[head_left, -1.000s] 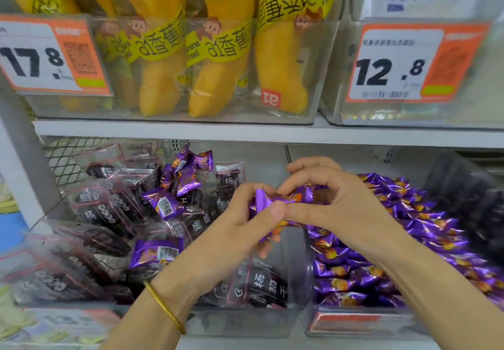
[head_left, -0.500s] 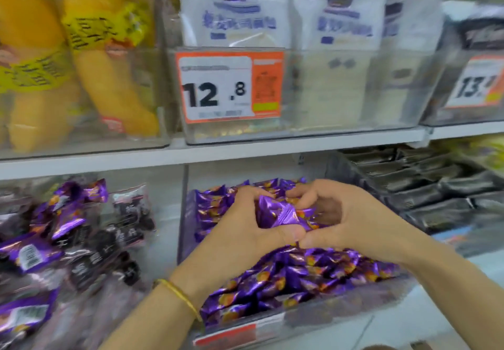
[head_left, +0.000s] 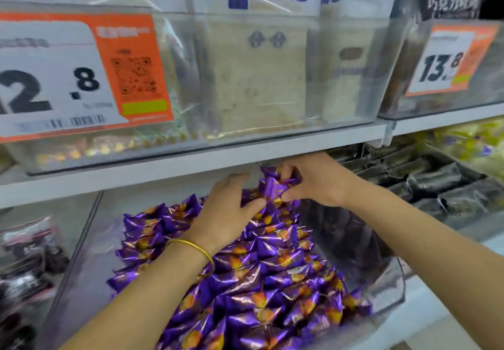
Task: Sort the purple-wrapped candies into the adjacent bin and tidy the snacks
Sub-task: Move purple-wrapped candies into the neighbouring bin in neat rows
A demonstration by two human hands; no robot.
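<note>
Purple candy bunch (head_left: 274, 186), held above the far end of the pile (head_left: 253, 281) and just under the shelf (head_left: 163, 171). The right hand (head_left: 313, 183) has its fingers curled over the top of the bunch and its thumb pressed in from below, so the bunch is pinched. How many pieces it holds cannot be told.

The left hand (head_left: 231, 207) lies flat on the pile beside it. Its fingers are nearly straight and grip nothing, and the thumb tip reaches to the lower edge of the bunch.

The wrappers are glossy foil with twisted, pointed ends. They are probably very light, crinkly and slippery against one another, so a loose handful would likely shed pieces. Taking each piece across its fat middle looks safer than holding it by the thin end flaps. The contents seem unlikely to break if set down gently.

The pile fills the clear bin (head_left: 396, 281) beneath both forearms. A bangle (head_left: 197, 250) sits on the left wrist. Dark packets (head_left: 436, 186) lie just beyond the right wrist, and more dark packets show outside the left forearm. An orange price tag (head_left: 68, 76) hangs above the left hand.
</note>
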